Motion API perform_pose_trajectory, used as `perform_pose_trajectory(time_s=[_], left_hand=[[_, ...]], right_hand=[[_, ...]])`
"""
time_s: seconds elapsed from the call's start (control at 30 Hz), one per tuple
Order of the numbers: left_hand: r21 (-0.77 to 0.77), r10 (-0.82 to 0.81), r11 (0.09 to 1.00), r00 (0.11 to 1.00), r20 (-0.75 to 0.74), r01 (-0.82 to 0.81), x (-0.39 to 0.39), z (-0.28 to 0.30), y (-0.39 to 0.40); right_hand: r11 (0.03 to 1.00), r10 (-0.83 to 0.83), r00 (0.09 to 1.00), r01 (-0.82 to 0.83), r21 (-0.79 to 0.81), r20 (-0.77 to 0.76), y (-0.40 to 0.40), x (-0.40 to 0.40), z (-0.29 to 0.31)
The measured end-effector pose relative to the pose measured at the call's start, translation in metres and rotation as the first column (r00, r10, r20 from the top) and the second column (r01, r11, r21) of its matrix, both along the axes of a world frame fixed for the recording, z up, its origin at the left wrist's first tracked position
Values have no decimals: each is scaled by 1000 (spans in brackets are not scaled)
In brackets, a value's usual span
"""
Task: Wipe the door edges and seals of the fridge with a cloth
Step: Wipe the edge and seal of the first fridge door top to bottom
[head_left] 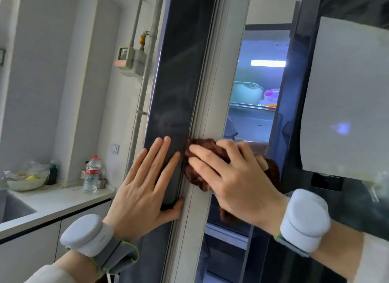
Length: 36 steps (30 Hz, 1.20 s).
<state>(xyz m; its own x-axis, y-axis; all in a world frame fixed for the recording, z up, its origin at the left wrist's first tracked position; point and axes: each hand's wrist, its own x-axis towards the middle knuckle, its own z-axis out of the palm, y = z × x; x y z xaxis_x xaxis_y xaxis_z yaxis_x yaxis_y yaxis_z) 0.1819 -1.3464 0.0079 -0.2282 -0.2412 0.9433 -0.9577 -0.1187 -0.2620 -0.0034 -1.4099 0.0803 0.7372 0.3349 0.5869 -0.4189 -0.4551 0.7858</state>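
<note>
Pressing flat on the dark front of the fridge door (pixel 179 72), the left hand (pixel 145 185) has its fingers spread and straight, gripping nothing, thumb hooked round the door's edge at about 5 o'clock from the palm. Just to the right runs the pale door seal (pixel 212 82), a long strip from top to bottom of view, and past it the gap into the lit fridge interior (pixel 259 82) is pretty narrow, boxed in by the second dark door (pixel 294 93) at 3 o'clock. So not much side room, but the seal is clear above and below the hands.

The brown cloth (pixel 271 173) is bunched under the right hand (pixel 233 177), whose grip is closed down over it, pushing it onto the seal right where door edge meets strip. Most of the cloth is hidden by the fingers; only bits poke out at 12, 3 and 6 o'clock of the hand. Both wrists wear grey bands.

Over at 9 o'clock the bench (pixel 63 200) carries a water bottle (pixel 92 175) and a bowl (pixel 27 182), well apart from the action. Stuff on the fridge shelf is blurry.
</note>
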Motion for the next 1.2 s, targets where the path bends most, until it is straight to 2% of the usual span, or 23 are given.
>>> perform_pose_trajectory(time_s=[0.1, 0.17, 0.4, 0.63, 0.77, 0.9, 1.1, 1.2], left_hand=[[12, 0, 1000, 1000, 0, 0, 1, -2, -1], [13, -2, 1000, 1000, 0, 2, 2, -2, 0], [19, -3, 1000, 1000, 11, 2, 4, -3, -1], [10, -88, 996, 996, -12, 88, 3, -1, 5], [49, -83, 995, 996, -16, 83, 2, 1, 8], [48, -50, 998, 999, -5, 50, 4, 0, 7], [23, -26, 999, 1000, 6, 26, 6, 0, 4], [19, -31, 999, 999, -14, 32, 5, -2, 4]], right_hand=[[999, -28, 993, 33, -42, 111, -1, 8, 42], [996, -48, 990, 58, -71, 133, -5, 12, 54], [999, -22, 981, 26, -19, 191, -7, 18, 22], [997, 50, 997, -53, 53, 52, -4, 10, -57], [995, 41, 998, -36, 89, -54, -2, 2, -74], [995, 71, 992, -63, 83, -101, -7, -4, -47], [997, 83, 990, -82, -12, 117, -17, 8, 34], [995, 99, 981, -97, -20, 165, -21, 16, 32]])
